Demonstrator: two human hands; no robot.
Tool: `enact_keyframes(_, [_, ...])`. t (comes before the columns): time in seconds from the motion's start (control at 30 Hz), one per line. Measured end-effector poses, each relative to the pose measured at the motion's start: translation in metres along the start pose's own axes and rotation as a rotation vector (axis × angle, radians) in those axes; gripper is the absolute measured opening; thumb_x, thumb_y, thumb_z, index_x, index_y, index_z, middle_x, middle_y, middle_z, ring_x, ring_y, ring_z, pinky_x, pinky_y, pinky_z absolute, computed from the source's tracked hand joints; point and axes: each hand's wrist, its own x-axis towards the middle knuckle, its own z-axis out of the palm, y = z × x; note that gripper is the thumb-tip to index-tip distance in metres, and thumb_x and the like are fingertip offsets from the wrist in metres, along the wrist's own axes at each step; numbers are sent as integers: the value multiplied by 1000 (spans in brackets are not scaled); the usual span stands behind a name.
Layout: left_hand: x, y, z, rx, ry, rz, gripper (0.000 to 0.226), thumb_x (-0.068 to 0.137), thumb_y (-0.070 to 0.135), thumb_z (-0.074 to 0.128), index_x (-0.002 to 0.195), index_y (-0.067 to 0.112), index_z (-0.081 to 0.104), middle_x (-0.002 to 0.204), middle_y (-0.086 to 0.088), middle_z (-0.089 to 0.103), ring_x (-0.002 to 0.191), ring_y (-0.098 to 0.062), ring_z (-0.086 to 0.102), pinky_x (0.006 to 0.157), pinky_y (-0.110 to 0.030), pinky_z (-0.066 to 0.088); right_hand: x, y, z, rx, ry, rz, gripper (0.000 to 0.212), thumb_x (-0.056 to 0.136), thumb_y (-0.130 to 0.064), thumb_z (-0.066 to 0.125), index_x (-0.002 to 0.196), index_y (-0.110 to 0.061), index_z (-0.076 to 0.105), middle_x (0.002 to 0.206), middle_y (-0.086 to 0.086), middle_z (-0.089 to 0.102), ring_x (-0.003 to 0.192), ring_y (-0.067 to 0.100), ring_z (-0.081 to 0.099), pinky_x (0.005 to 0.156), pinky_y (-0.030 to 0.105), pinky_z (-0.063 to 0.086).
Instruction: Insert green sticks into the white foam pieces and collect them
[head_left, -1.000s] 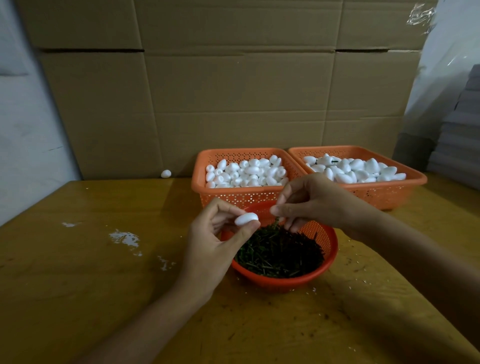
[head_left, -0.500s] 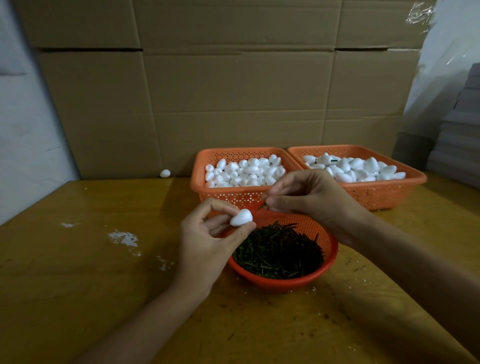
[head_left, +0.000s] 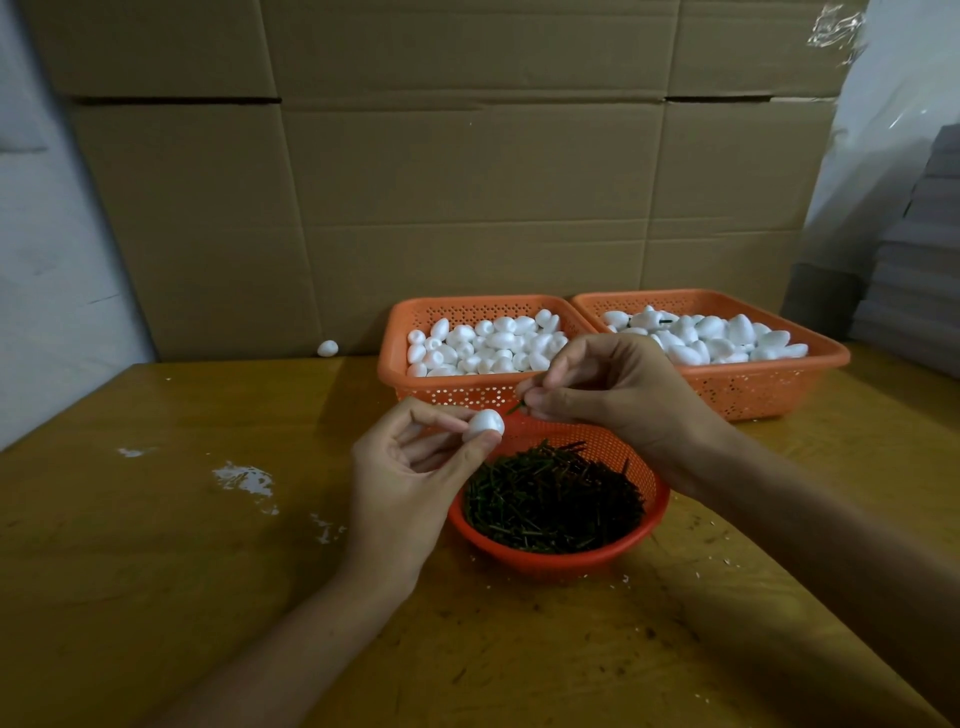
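Left hand (head_left: 410, 478): pinched 1 white foam piece (head_left: 485, 422) at thumb and fingertips. Right hand (head_left: 613, 400): pinched 1 green stick (head_left: 515, 408), its tip just beside that piece. Below: round orange bowl (head_left: 561, 560) of loose sticks (head_left: 556, 499) on the table (head_left: 156, 545). Behind: left basket (head_left: 397, 374) and right basket (head_left: 779, 387), both holding foam pieces.

Reaching in from below, bare-armed, the two hands hover close together. The left hand (head_left: 410, 483) pinches a foam piece (head_left: 487, 422) between thumb and forefinger. The right hand (head_left: 613, 400), knuckles up, pinches a green stick (head_left: 516, 408) pointing toward it.
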Motion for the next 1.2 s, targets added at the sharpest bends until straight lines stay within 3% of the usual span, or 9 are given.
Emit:
enact_keyframes(0.43, [-3, 5, 2, 47, -17, 17, 26, 77, 16, 86, 89, 5, 67, 102, -3, 80, 101, -19, 79, 83, -26, 62, -4, 3, 9, -227, -81, -98, 10, 83, 6, 79, 88, 9, 71, 94, 12, 81, 95, 23, 79, 85, 25, 60])
enact_keyframes(0.63, [-3, 3, 0, 78, -14, 22, 28, 76, 22, 88, 89, 9, 67, 102, -2, 80, 101, -21, 78, 86, -32, 63, -6, 5, 12, -370, -47, -151, 8, 83, 0, 81, 86, 2, 74, 92, 8, 81, 89, 23, 79, 80, 38, 65])
enact_keyframes(0.73, [-3, 3, 0, 58, -13, 15, 26, 76, 17, 87, 89, 7, 67, 103, -4, 79, 101, -21, 78, 84, -29, 63, -6, 6, 13, -403, -26, -156, 7, 83, -3, 82, 84, -4, 75, 92, 5, 81, 82, 23, 79, 74, 36, 65])
enact_keyframes(0.8, [-3, 3, 0, 58, -15, 14, 25, 76, 14, 87, 89, 7, 67, 103, -4, 79, 101, -20, 78, 82, -26, 62, -5, 6, 11, -427, -35, -150, 8, 83, -5, 83, 87, -5, 76, 93, 3, 81, 86, 20, 79, 78, 37, 65])
enact_keyframes(0.97, [-3, 3, 1, 83, -18, 19, 26, 75, 13, 86, 91, 7, 67, 103, -2, 79, 101, -17, 78, 83, -26, 62, -1, 0, 7, -513, -59, -78, 37, 77, -8, 89, 110, -16, 74, 98, -2, 81, 92, 10, 78, 86, 35, 64])
enact_keyframes(1.1, [-3, 1, 1, 107, -29, 36, 26, 76, 7, 87, 94, 10, 68, 105, -3, 79, 101, -18, 78, 83, -27, 62, 2, -6, -2, -626, -103, -77, 16, 80, -13, 88, 92, -18, 79, 87, -5, 80, 82, 10, 78, 80, 38, 64])
enact_keyframes(1.2, [-3, 0, 1, 132, -38, 56, 33, 77, 0, 87, 100, 14, 68, 106, -1, 78, 100, -20, 77, 83, -27, 62, 1, -6, -2, -673, -119, -88, 16, 79, -13, 89, 91, -20, 80, 87, -9, 80, 84, 4, 77, 82, 31, 63])
